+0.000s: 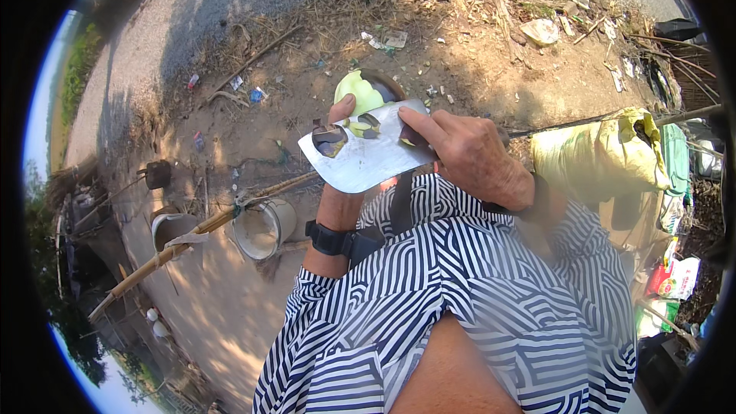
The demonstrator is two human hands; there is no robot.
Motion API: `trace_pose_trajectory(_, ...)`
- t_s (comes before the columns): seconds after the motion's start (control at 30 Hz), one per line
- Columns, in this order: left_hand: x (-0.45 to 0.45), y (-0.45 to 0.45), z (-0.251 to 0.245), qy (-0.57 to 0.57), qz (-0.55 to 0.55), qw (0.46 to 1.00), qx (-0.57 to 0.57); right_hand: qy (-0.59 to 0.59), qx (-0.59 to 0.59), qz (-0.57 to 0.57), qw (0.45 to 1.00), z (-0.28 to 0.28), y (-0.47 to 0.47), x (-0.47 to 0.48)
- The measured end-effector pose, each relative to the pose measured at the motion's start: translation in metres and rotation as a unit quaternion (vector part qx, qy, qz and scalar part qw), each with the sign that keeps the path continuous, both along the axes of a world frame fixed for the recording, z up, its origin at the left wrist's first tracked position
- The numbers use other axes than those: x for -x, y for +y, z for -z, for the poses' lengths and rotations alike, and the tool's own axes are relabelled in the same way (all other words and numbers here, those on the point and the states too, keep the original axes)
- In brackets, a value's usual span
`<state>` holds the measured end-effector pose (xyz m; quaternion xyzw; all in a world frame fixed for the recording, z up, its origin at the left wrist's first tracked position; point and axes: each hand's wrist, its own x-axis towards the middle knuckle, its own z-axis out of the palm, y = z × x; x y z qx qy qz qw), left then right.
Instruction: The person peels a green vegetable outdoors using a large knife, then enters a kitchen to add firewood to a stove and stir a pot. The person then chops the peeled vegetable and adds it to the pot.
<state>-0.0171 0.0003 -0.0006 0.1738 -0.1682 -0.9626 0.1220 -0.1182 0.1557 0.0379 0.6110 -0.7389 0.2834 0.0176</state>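
My left hand point(343, 108) holds a partly peeled round eggplant point(361, 91), its pale green flesh bare on the left and dark purple skin on the right. My right hand point(466, 144) grips a wide cleaver blade point(362, 167), with its index finger laid along the metal. The blade lies across the near side of the eggplant and covers much of my left hand. Several pieces of peel point(330, 141) rest on its flat face. The handle is hidden under my right hand.
A bamboo pole point(210, 223) runs at the left beside a whitish bucket point(264, 229) and a second container point(171, 231). A yellow woven sack point(598, 155) stands at the right, near a green container point(675, 155). Twigs, peel scraps and litter lie on the dirt beyond my hands.
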Motion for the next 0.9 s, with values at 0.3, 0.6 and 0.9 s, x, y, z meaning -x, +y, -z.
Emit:
trace_pose_trajectory(0.3, -0.005, 0.0, -0.001, 0.0, -0.004, 1.0, 0.009, 0.007, -0.011, 0.012, 1.0, 0.006, 0.004, -0.002)
trace_pose_trajectory(0.6, -0.016, 0.004, 0.0, -0.135, -0.049, 0.977, 0.156, -0.077, -0.165, 0.144, 0.973, 0.029, -0.001, 0.044)
trace_pose_trajectory(0.9, -0.03, -0.006, 0.05, -0.058, -0.099, 0.977, 0.182, -0.018, -0.07, -0.008, 0.997, 0.001, -0.003, 0.008)
